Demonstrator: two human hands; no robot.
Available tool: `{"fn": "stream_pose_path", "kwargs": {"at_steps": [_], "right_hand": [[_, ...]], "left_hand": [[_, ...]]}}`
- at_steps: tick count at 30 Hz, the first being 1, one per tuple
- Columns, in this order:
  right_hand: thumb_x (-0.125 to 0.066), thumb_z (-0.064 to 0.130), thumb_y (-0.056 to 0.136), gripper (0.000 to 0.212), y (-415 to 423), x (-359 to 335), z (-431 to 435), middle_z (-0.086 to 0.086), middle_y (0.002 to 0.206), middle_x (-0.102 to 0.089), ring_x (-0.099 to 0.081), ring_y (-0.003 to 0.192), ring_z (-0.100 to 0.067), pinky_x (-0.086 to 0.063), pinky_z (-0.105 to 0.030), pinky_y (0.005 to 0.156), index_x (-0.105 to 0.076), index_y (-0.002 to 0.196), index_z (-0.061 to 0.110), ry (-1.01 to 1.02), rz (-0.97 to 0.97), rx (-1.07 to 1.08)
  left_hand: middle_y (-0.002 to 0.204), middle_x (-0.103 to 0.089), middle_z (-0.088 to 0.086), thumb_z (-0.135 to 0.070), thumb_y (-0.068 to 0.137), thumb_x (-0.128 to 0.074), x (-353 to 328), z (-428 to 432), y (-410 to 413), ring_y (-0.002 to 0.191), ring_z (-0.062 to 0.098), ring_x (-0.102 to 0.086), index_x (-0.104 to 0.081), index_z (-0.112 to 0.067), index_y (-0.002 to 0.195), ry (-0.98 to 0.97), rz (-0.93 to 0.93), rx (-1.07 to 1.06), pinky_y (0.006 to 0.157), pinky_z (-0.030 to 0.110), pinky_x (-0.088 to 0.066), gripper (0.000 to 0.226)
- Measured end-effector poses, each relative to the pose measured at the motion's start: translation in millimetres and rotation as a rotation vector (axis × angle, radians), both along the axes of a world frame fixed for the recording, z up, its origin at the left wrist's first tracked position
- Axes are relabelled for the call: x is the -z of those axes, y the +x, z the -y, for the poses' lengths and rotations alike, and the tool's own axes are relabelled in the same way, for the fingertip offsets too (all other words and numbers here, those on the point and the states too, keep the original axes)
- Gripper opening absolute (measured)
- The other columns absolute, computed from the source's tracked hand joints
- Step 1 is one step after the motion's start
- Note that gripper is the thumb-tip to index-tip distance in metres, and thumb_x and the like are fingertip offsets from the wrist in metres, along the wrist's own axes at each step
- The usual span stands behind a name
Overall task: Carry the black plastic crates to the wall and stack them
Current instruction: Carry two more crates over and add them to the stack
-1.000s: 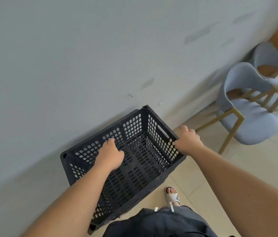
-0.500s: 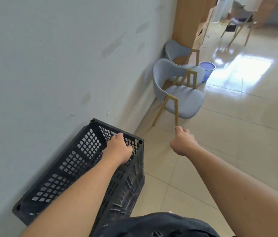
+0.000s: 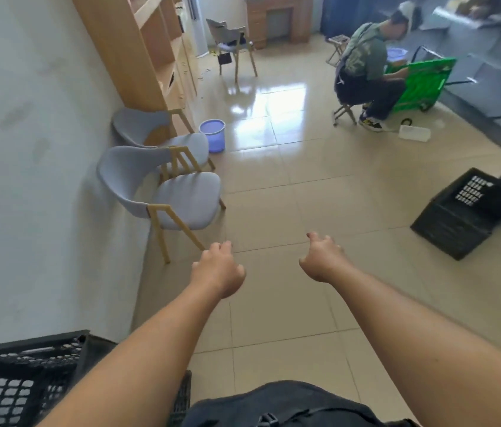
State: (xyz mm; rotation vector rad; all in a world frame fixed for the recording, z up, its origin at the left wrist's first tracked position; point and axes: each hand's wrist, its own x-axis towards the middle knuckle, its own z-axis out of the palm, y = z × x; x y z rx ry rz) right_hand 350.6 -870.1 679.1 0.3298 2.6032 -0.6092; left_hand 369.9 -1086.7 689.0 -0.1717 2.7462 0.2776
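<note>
Left hand (image 3: 217,269): nothing is held; fingers are loosely curled.
Right hand (image 3: 323,260): nothing is held; fingers are loosely curled.
Black plastic crate (image 3: 12,380): 1 is set against the wall (image 3: 27,180), bottom left.
Further crates (image 3: 458,217): 2 are seen on the floor (image 3: 274,303), far right.

View: one, worn on my head.
Facing: forward and down, out over my outstretched arms.
Lens: wide; straight lines bend toward the edges.
Range: close. My left hand (image 3: 217,272) and right hand (image 3: 323,261) sit mid-frame, with my forearms filling the bottom.
Behind and left of my left hand, just under the lens: crate (image 3: 12,380) by the wall (image 3: 27,180).
Beyond my left hand: chairs (image 3: 181,198).
Well right of my right hand: more crates (image 3: 465,217).
Far beyond my right hand: seated person (image 3: 363,57).
</note>
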Motion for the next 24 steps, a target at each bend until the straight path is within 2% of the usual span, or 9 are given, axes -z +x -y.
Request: {"fn": "stream_pose_path", "kwargs": {"at_steps": [7,10,16,24], "right_hand": [[-0.050,0.031,0.098,0.071,-1.7,-6.8,-159.3,-0.012,0.164,-0.019,-0.032,0.143,-0.037,-0.037,-0.048,0.112,-0.015,0.161,0.027,-0.014,-0.009,0.304],[-0.051,0.031,0.098,0.072,0.1,-0.9,-211.2,-0.013,0.162,-0.021,-0.036,0.141,-0.037,-0.039,-0.048,0.111,-0.016,0.161,0.025,-0.015,0.014,0.430],[-0.053,0.029,0.096,0.071,-15.4,14.9,-289.4,-0.014,0.158,-0.028,-0.041,0.136,-0.037,-0.043,-0.047,0.106,-0.021,0.159,0.025,-0.018,0.047,0.629],[-0.051,0.026,0.095,0.063,-99.1,24.4,-377.1,-0.014,0.152,-0.033,-0.045,0.128,-0.038,-0.046,-0.043,0.101,-0.027,0.153,0.024,0.020,0.082,0.830]], "left_hand": [[0.150,-0.042,0.006,-0.042,0.095,-0.050,-3.1,-167.7,-57.6,0.136,0.030,-0.042,-0.034,-0.020,0.152,-0.010,0.014,0.334,0.106,0.047,-0.039,0.063],[0.151,-0.042,0.005,-0.042,0.096,-0.049,-0.5,-223.6,-81.7,0.136,0.029,-0.042,-0.033,-0.021,0.152,-0.011,0.016,0.444,0.106,0.046,-0.039,0.063],[0.151,-0.042,0.005,-0.041,0.095,-0.049,17.8,-316.1,-139.5,0.136,0.029,-0.041,-0.032,-0.021,0.153,0.017,0.052,0.631,0.105,0.046,-0.038,0.063],[0.150,-0.042,0.005,-0.038,0.097,-0.047,32.1,-422.9,-261.1,0.134,0.030,-0.043,-0.033,-0.020,0.152,0.051,0.060,0.838,0.103,0.046,-0.039,0.060]]}}
